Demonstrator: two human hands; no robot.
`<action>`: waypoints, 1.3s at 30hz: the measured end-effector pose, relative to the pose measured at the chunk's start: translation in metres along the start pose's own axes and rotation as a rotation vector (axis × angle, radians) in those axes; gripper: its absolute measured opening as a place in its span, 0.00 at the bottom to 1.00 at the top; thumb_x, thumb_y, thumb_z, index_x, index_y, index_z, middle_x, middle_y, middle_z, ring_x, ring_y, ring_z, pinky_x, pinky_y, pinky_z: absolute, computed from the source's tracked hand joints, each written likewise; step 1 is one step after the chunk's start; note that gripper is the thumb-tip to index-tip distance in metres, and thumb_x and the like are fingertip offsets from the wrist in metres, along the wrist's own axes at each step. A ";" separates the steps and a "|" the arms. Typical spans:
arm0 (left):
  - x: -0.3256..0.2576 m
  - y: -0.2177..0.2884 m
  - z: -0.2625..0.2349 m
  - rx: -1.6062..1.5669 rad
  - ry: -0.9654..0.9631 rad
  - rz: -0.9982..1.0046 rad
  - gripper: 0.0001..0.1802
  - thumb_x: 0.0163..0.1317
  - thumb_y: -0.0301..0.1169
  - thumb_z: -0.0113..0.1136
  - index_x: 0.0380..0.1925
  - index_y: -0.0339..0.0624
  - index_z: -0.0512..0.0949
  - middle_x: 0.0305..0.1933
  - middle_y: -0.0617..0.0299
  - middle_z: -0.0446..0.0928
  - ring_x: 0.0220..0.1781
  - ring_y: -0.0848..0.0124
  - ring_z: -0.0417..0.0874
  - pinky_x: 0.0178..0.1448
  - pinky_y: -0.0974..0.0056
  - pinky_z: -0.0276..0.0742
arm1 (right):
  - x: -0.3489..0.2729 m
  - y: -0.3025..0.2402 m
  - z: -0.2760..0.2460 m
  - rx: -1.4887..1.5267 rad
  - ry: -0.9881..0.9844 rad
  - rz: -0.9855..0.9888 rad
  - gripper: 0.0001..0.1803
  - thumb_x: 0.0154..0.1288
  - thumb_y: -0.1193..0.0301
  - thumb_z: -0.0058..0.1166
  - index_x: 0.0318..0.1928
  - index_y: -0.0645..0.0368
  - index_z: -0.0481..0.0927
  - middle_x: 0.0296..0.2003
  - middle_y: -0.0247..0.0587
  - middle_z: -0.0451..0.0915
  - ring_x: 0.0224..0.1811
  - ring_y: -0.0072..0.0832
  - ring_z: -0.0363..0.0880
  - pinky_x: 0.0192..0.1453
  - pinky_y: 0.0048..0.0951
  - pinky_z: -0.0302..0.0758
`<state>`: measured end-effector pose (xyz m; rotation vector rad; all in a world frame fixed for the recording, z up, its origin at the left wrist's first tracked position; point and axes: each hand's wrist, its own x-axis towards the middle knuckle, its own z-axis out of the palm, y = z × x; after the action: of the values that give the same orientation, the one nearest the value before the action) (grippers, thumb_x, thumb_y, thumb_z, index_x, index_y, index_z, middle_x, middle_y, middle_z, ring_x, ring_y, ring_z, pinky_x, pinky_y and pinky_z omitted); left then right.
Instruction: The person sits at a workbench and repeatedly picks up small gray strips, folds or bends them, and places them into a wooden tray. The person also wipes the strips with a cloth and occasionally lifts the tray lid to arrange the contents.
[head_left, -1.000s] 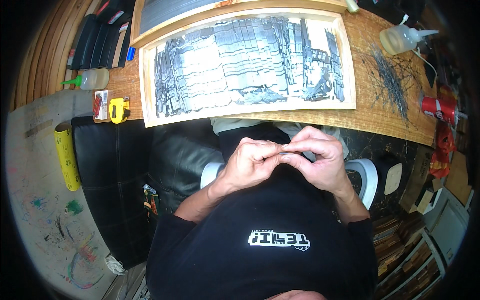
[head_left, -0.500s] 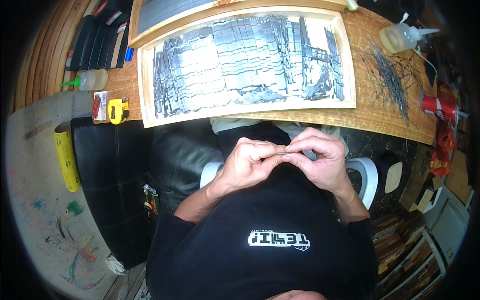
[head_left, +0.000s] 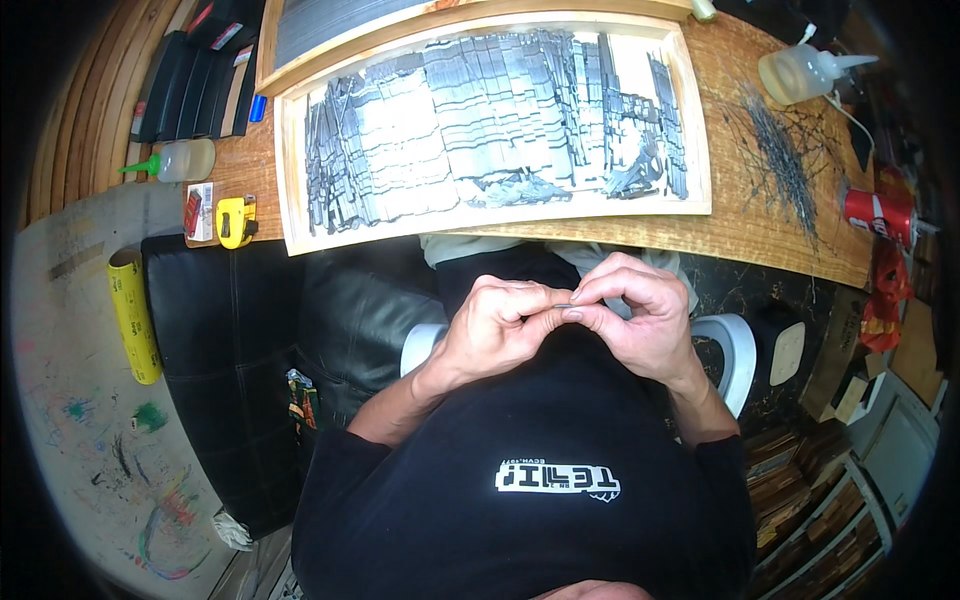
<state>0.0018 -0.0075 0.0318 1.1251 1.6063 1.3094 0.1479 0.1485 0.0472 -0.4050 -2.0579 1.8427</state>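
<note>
Left hand (head_left: pixel 503 322) and right hand (head_left: pixel 640 312), narrowed to a fingertip pinch, share one thin dark sliver (head_left: pixel 563 306), which could snap or slip if pressed unevenly.

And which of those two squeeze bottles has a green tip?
The left squeeze bottle, at that end of the wooden table; the right squeeze bottle has a whitish tip.

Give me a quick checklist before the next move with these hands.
1. Left hand pinching the thin dark piece: ok.
2. Right hand pinching it too, fingertips close to the left's: ok.
3. Piece whole and undamaged: cannot tell; fingers hide most of it.
4. Hands clear of the wooden tray: ok, they are on the body side of it.
5. Dark strips in the tray all in neat rows: not ok; some lie jumbled.
</note>
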 end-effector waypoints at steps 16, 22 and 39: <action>0.001 -0.002 0.001 0.011 0.013 0.020 0.11 0.64 0.25 0.75 0.46 0.34 0.90 0.33 0.49 0.89 0.32 0.65 0.92 0.36 0.67 0.83 | 0.001 -0.004 0.000 -0.060 0.010 -0.019 0.08 0.60 0.81 0.74 0.37 0.64 0.86 0.35 0.40 0.86 0.36 0.26 0.86 0.41 0.25 0.81; 0.003 0.003 -0.001 -0.034 0.002 -0.020 0.10 0.66 0.25 0.74 0.46 0.36 0.90 0.35 0.49 0.90 0.33 0.64 0.93 0.37 0.67 0.83 | 0.000 -0.002 -0.001 -0.049 0.017 -0.024 0.07 0.62 0.82 0.73 0.38 0.64 0.86 0.35 0.41 0.86 0.37 0.27 0.86 0.42 0.25 0.81; -0.001 -0.001 0.003 -0.035 0.024 -0.031 0.11 0.67 0.26 0.73 0.49 0.37 0.90 0.36 0.48 0.90 0.32 0.65 0.93 0.35 0.67 0.82 | -0.001 -0.002 0.002 -0.094 0.023 -0.031 0.07 0.61 0.82 0.71 0.38 0.65 0.85 0.35 0.43 0.86 0.38 0.33 0.86 0.44 0.31 0.81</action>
<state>0.0048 -0.0075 0.0305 1.0632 1.6055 1.3304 0.1478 0.1461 0.0493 -0.4141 -2.1286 1.7209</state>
